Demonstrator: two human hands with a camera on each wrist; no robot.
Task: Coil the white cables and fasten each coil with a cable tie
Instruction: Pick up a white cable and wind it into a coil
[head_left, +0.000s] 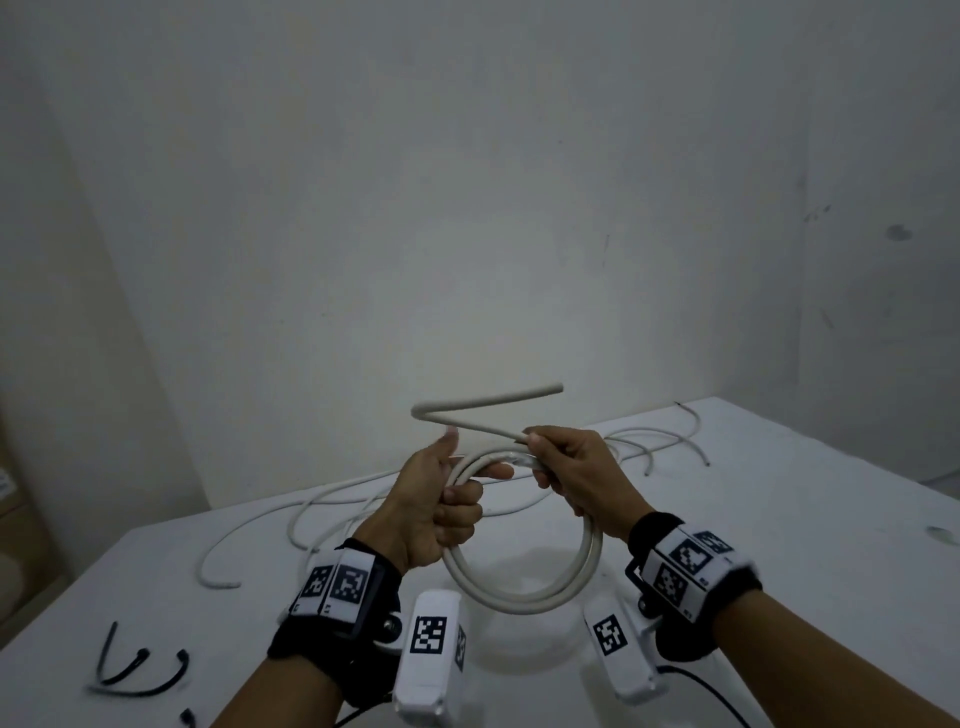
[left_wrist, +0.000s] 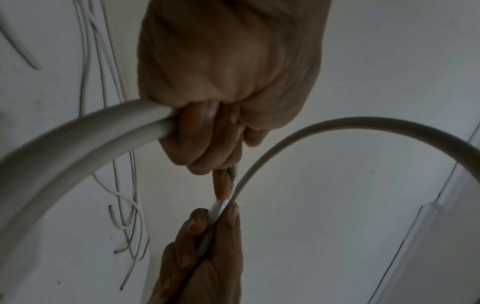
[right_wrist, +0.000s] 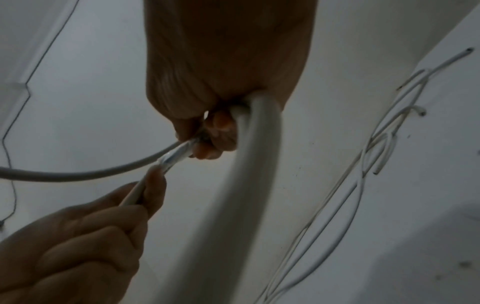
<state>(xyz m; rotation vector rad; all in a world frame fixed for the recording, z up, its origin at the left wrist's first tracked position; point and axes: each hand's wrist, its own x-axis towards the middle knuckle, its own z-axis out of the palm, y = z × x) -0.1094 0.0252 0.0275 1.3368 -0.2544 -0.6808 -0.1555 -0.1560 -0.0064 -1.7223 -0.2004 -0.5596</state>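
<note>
The person holds a white cable coil (head_left: 524, 566) up in the air in front of them, above the near part of a white table (head_left: 779, 519). The coil is thick, off-white and smooth, wound into a couple of round loops that lie snug against each other, the bottom of the ring hanging down between the two wrists. The left hand (head_left: 436, 504) has its fingers curled round the left side of the loops, thumb raised toward the top; the left wrist view shows the fist closed on the doubled strands. The right hand (head_left: 571, 467) grips the upper right of the ring, fingers wrapped round it, and its fingertips pinch something pale and glossy against the strands where the two hands meet; whether that is a cable tie, I cannot tell. From that spot the cable's free end (head_left: 498, 405) runs left, kinks back sharply and sticks out to the right in a stiff zigzag above the hands. Behind the hands, loose white cables (head_left: 332, 499) sprawl in long curves across the table toward the wall, their cut ends lifting slightly. A few short black cable ties (head_left: 140, 670) lie at the near left corner.
</note>
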